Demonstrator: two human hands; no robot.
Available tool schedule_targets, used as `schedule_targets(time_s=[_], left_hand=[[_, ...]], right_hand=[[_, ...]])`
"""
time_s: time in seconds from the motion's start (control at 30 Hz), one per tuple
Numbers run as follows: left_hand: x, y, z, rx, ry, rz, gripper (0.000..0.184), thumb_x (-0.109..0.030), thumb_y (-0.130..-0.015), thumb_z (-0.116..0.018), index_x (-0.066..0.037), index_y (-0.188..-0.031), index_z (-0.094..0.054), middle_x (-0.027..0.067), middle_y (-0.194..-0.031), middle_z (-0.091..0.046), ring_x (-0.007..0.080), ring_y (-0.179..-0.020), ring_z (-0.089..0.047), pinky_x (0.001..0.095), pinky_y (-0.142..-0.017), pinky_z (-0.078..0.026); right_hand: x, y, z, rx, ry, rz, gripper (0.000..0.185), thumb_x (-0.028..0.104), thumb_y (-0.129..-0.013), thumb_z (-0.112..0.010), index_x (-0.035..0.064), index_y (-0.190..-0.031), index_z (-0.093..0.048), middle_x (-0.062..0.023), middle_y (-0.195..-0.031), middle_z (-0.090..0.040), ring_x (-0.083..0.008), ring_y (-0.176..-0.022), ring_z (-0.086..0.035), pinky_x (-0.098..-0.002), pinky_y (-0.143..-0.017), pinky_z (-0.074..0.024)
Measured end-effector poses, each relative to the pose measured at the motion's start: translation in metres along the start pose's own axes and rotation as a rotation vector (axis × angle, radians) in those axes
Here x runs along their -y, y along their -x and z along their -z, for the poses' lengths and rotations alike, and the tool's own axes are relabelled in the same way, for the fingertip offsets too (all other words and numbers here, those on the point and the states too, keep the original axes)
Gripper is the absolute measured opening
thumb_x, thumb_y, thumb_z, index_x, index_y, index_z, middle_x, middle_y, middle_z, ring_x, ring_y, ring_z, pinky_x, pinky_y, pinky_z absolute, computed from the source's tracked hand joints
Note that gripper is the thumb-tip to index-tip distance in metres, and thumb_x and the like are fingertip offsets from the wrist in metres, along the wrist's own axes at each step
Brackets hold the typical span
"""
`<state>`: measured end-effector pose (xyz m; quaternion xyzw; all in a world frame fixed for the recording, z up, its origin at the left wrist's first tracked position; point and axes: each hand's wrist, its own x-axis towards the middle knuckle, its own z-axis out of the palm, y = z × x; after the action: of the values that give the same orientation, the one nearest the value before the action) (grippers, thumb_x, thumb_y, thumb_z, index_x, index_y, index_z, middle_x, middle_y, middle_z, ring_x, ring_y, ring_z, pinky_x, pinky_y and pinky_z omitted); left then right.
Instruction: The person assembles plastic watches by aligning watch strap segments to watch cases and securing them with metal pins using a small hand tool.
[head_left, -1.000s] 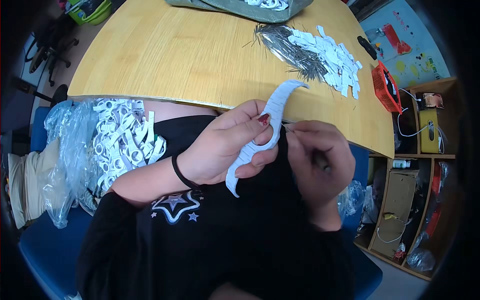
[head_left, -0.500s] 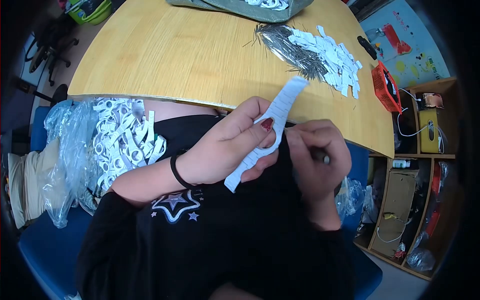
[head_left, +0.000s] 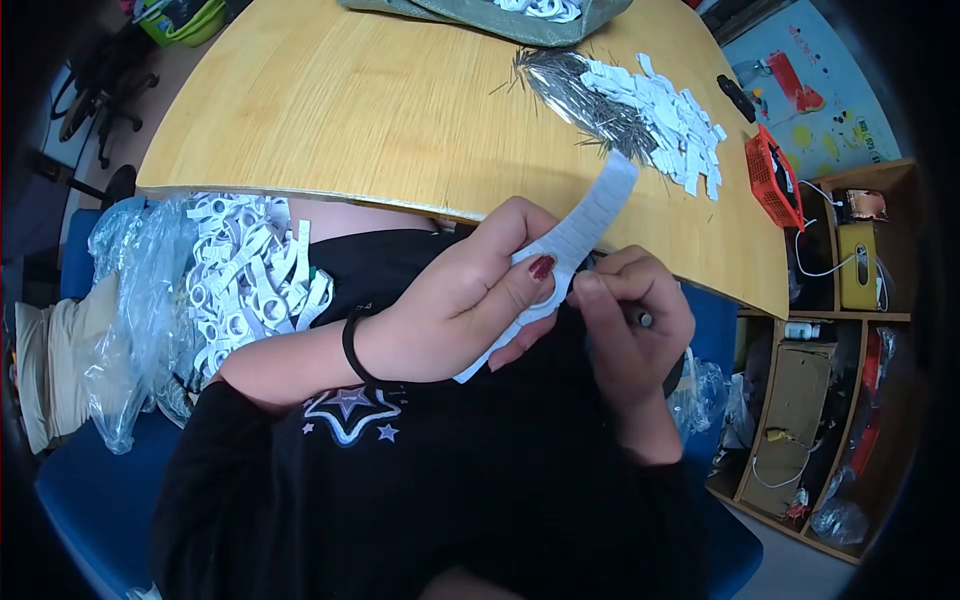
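Observation:
My left hand [head_left: 480, 285] is closed on a white watch-strap-like band [head_left: 590, 215], with the thumb pressed over its round middle. The upper end slants toward the table; much of the lower part is behind my fingers. My right hand [head_left: 645, 320] is closed close to the band's right edge, thumb and forefinger pinched together. From its curled fingers pokes the round grey end of a slim rod [head_left: 642, 319]; the rest of that rod is hidden. Whether the pinch touches the band, I cannot tell.
On the wooden table [head_left: 330, 110] lie a pile of thin dark pins [head_left: 600, 112] and a heap of short white strips [head_left: 690, 135]. A red basket [head_left: 772, 180] stands at the right edge. More white ringed bands [head_left: 250, 265] lie at my left beside clear plastic [head_left: 130, 310].
The band's upper end has swung up and right, and its broad face is turned differently. My left hand has tilted with it. My right hand stays close to the edge.

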<state>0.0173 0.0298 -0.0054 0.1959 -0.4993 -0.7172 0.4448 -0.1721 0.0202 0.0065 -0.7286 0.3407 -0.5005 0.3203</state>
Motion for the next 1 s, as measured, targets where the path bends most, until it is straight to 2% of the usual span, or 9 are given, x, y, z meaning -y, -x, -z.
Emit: schedule_targets(time_s=[0.1,0.4,0.53,0.6,0.63,0.67,0.77,0.8,1.0], left_hand=[[0.002,-0.001,-0.002,-0.022,-0.003,-0.014,0.016,-0.02,-0.106,-0.039,-0.006,-0.114,-0.035,0.0052,-0.072,-0.049,0.0081,-0.05,-0.045,0.0202,-0.047,-0.039],[0.008,-0.004,0.001,-0.032,0.122,0.071,0.02,-0.022,-0.106,-0.039,-0.006,-0.118,-0.037,0.0035,-0.078,-0.046,0.0084,-0.053,-0.046,0.0189,-0.046,-0.039],[0.005,-0.005,-0.006,-0.125,0.182,0.038,0.022,-0.024,-0.107,-0.037,-0.006,-0.119,-0.037,0.0026,-0.081,-0.044,0.0094,-0.052,-0.046,0.0189,-0.042,-0.038],[0.002,-0.006,-0.003,-0.092,0.391,0.182,0.023,-0.024,-0.107,-0.036,-0.006,-0.122,-0.035,0.0031,-0.081,-0.044,0.0103,-0.051,-0.045,0.0195,-0.039,-0.036],[0.0,-0.006,-0.002,-0.076,0.496,0.253,0.024,-0.024,-0.107,-0.036,-0.006,-0.123,-0.034,0.0034,-0.081,-0.044,0.0108,-0.051,-0.045,0.0198,-0.037,-0.035],[-0.004,-0.008,-0.009,-0.107,0.697,0.307,0.022,-0.025,-0.107,-0.036,-0.005,-0.108,-0.043,0.004,-0.073,-0.044,0.0104,-0.046,-0.041,0.0193,-0.033,-0.03],[0.02,-0.017,0.003,0.243,0.936,0.347,0.033,-0.027,-0.107,-0.035,-0.005,-0.086,-0.046,0.0031,-0.062,-0.042,0.008,-0.042,-0.036,0.0175,-0.032,-0.028],[0.014,-0.02,0.0,0.074,0.871,0.494,0.042,-0.028,-0.108,-0.035,-0.008,-0.071,-0.042,0.0018,-0.056,-0.038,0.0062,-0.04,-0.032,0.0171,-0.031,-0.026],[0.029,-0.033,0.008,-0.014,0.989,0.488,0.039,-0.028,-0.107,-0.036,-0.007,-0.075,-0.045,0.0017,-0.057,-0.039,0.0066,-0.037,-0.03,0.0157,-0.03,-0.028]], right_hand=[[-0.011,-0.002,0.0,-0.004,-0.182,-0.086,0.015,-0.005,-0.086,-0.068,-0.0002,-0.077,-0.057,-0.0064,-0.073,-0.059,-0.0075,-0.061,-0.05,-0.0217,-0.053,-0.0353],[-0.007,0.0,-0.002,0.032,-0.024,-0.085,0.016,0.003,-0.09,-0.07,0.0001,-0.079,-0.057,-0.0022,-0.071,-0.056,-0.0056,-0.059,-0.045,-0.0212,-0.052,-0.0336],[0.002,-0.004,0.001,0.056,-0.015,-0.12,0.015,-0.001,-0.083,-0.073,0.0003,-0.082,-0.058,-0.0015,-0.071,-0.056,-0.0053,-0.061,-0.046,-0.0215,-0.054,-0.0352],[0.009,-0.007,0.004,0.017,-0.065,-0.168,0.017,-0.005,-0.078,-0.074,0.0004,-0.084,-0.058,-0.0017,-0.073,-0.056,-0.0056,-0.063,-0.048,-0.0216,-0.055,-0.0363],[0.012,-0.009,0.009,-0.039,-0.138,-0.207,0.014,-0.003,-0.078,-0.069,0.0009,-0.086,-0.058,-0.0025,-0.075,-0.055,-0.008,-0.066,-0.048,-0.0226,-0.059,-0.0379],[0.018,-0.015,0.012,-0.09,-0.341,-0.137,0.012,0.01,-0.085,-0.062,0.0039,-0.081,-0.052,-0.0019,-0.071,-0.051,-0.0101,-0.062,-0.045,-0.025,-0.057,-0.0361],[0.047,-0.032,0.02,-0.068,-0.775,0.108,0.043,0.041,-0.102,-0.042,0.0134,-0.068,-0.038,0.0025,-0.061,-0.036,-0.0111,-0.051,-0.031,-0.0292,-0.052,-0.0283],[0.058,-0.033,0.023,0.017,-0.794,0.189,0.048,0.044,-0.105,-0.035,0.0168,-0.066,-0.035,0.0056,-0.058,-0.03,-0.0079,-0.05,-0.024,-0.0286,-0.051,-0.0242],[0.027,-0.04,0.005,-0.08,-0.82,0.068,0.048,0.04,-0.106,-0.032,0.0159,-0.065,-0.038,0.0017,-0.055,-0.038,-0.0132,-0.043,-0.027,-0.0302,-0.047,-0.0236]])
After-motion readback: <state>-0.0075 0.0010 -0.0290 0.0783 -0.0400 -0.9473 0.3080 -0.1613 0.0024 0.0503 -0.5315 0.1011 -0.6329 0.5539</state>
